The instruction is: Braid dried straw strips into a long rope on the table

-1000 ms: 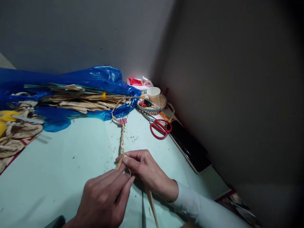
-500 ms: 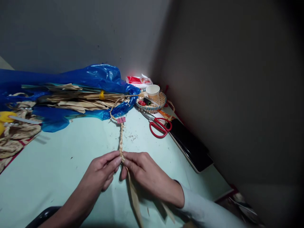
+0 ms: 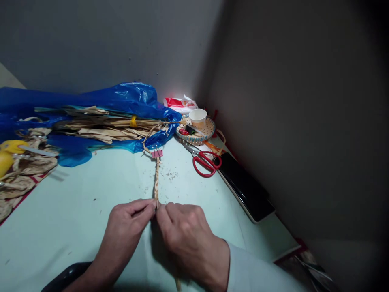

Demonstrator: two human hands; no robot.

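Left hand point(image 3: 126, 227): fingers pinched the braid point(image 3: 156, 184).
Right hand point(image 3: 190, 233): fingers curled alongside, hold unclear.
Binder clip point(image 3: 157, 154): sat at twelve o'clock.
Scissors point(image 3: 196, 153): two o'clock.

Dim o/all, R wall point(image 3: 291, 129) v. dark, slight glare on blue bag point(image 3: 121, 97).

A grey wall point(image 3: 100, 44) fills the upper left, meeting a heavily shadowed wall point(image 3: 288, 121) at right; below spreads a mint-green worktop point(image 3: 60, 207).
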